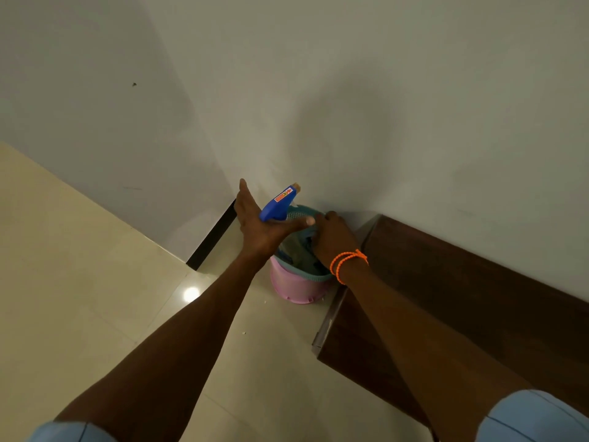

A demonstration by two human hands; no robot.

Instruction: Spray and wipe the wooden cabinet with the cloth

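Both arms reach toward a pink bucket [294, 287] in the wall corner on the tile floor [79, 282]. A teal basket [306, 272] sits in the bucket's top. Left hand [258, 224] is at the blue spray head [279, 204]: thumb stretched out straight under it, another finger pointing up straight beside it, the rest hidden, so the hand looks spread wide and whether it actually grips the sprayer cannot be told. Bottle body is hidden behind the hand, over the basket. Right hand [333, 237], orange bead bracelet [345, 261] on the wrist, reaches down into the basket with fingers curled onto dark cloth [306, 250] inside; it seems to pinch the cloth, though the fingertips are hidden. Dark wooden cabinet [462, 298] runs along the wall just right of the bucket, under the right forearm. Light-blue sleeves [535, 416] show at bottom edge.
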